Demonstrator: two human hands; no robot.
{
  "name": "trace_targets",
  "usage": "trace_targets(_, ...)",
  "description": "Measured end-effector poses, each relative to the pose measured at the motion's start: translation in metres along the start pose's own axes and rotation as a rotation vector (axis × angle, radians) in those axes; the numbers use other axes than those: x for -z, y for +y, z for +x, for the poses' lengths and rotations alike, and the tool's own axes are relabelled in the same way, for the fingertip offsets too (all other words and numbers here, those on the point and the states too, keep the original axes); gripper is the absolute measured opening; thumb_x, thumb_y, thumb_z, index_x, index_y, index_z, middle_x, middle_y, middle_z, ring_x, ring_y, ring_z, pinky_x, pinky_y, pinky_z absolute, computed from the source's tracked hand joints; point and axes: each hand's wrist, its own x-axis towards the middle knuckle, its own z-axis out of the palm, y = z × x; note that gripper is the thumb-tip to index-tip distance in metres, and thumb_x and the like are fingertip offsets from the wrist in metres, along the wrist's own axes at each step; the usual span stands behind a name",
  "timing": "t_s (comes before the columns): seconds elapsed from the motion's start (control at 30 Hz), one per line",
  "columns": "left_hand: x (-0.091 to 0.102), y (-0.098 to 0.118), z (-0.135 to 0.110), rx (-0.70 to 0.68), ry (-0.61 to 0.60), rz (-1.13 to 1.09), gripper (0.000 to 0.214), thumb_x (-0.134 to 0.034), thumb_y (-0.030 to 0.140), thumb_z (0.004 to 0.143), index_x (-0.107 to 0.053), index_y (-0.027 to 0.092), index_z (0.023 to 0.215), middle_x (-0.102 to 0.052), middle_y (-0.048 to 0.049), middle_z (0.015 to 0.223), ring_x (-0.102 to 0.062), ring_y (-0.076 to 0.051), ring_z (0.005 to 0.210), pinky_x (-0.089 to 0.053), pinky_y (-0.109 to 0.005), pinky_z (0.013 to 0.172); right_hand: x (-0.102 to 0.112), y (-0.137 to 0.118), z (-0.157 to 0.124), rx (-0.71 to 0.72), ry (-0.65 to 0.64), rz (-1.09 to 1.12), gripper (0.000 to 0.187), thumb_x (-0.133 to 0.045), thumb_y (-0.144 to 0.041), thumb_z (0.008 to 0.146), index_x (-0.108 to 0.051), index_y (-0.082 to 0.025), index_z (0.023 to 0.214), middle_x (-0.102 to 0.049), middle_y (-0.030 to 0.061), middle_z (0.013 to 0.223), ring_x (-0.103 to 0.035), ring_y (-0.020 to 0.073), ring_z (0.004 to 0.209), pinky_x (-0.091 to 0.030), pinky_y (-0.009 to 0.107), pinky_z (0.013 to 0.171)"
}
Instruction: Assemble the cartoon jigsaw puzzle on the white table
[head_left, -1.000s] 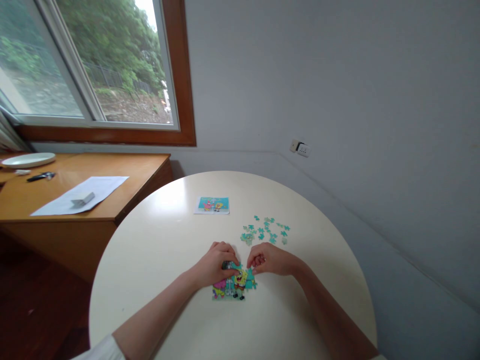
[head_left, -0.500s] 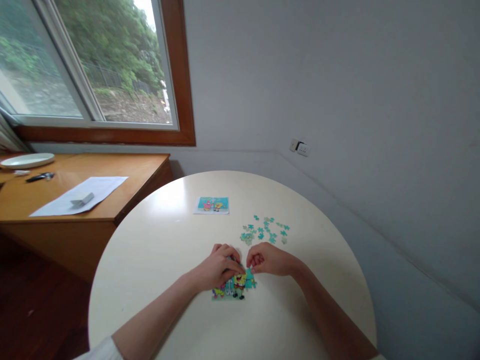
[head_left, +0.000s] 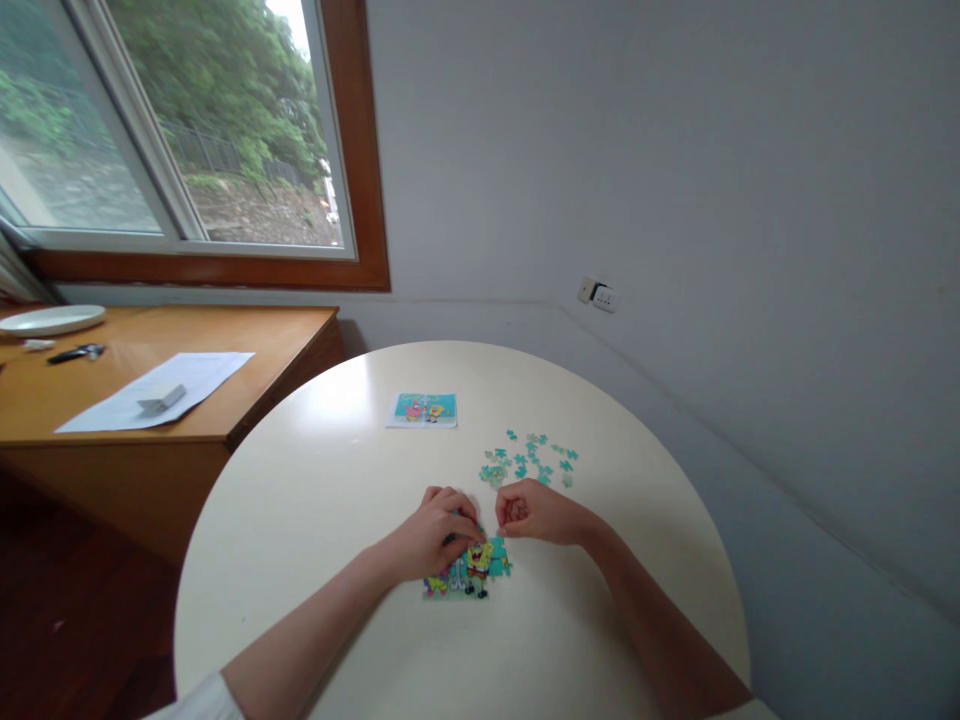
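Note:
A partly joined jigsaw puzzle (head_left: 478,570) with a yellow cartoon figure lies flat on the round table near me. My left hand (head_left: 442,530) rests over its upper left part, fingers bent and tips pressed on the pieces, hiding some of the picture. At the puzzle's upper right edge is my right hand (head_left: 536,512), fingers curled and thumb tip close to the turquoise pieces. Whatever its fingertips pinch, if anything, is too small to make out. Loose turquoise and pale puzzle pieces (head_left: 520,461) are scattered just beyond my right hand.
A small picture card (head_left: 424,410) with the cartoon figures lies farther back on the round cream table (head_left: 315,480). To the left, a wooden desk (head_left: 292,340) holds a paper sheet (head_left: 210,368), a small grey-white block (head_left: 161,399) and a white plate (head_left: 52,320).
My right hand has lifted slightly away from the puzzle's upper right edge, its fingers still curled. My left hand stays on the puzzle. The view has shifted very little.

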Motion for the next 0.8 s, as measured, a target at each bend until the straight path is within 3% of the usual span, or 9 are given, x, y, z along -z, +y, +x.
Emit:
trace_targets(0.17,-0.001,-0.005,0.001,0.090,0.153,-0.003,0.015,-0.051,0.020,0.078,-0.065,0.021,0.084,-0.061,-0.0039,0.087,-0.052,-0.016,0.088,-0.034,-0.031,0.084,0.004,0.013,0.009,0.030,0.347,0.149,0.020,-0.063,-0.033,0.061,-0.051,-0.016,0.063,-0.047,-0.0052,0.050,-0.042,0.0065,0.047,-0.032,0.019,0.045)
trace_targets(0.4,0.002,-0.006,0.004,0.221,0.301,-0.012,0.016,-0.047,0.016,0.078,-0.063,0.018,0.076,-0.062,-0.0039,0.080,-0.055,-0.015,0.080,-0.039,-0.030,0.079,0.011,0.026,0.014,0.053,0.735,0.208,0.017,-0.054,-0.026,0.058,-0.039,-0.020,0.054,-0.045,-0.0065,0.040,-0.038,0.0062,0.037,-0.028,0.018,0.038)
trace_targets(0.8,0.003,-0.005,0.004,0.257,0.322,-0.004,0.015,-0.047,0.013,0.075,-0.061,0.018,0.074,-0.061,-0.0035,0.080,-0.055,-0.015,0.079,-0.042,-0.029,0.077,0.024,0.044,0.016,0.079,0.987,0.119,0.020,-0.050,-0.024,0.055,-0.033,-0.020,0.047,-0.033,-0.0085,0.039,-0.029,0.0052,0.038,-0.021,0.019,0.038)
